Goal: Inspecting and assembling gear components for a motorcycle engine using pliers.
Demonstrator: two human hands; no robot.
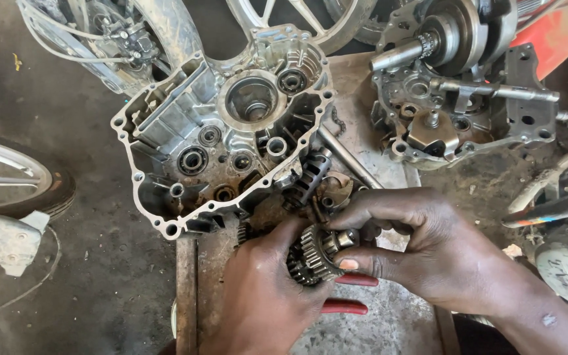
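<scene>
A toothed gear cluster (315, 253) on its shaft is gripped between the left hand (264, 296) and the right hand (422, 246), low over the metal surface (389, 322), just below the opened crankcase half (221, 128). Red-handled pliers (350, 292) are lying beneath.

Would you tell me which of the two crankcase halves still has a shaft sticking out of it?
The right crankcase half, by the red panel: a splined shaft juts from it. The left crankcase half shows only empty bores.
</scene>
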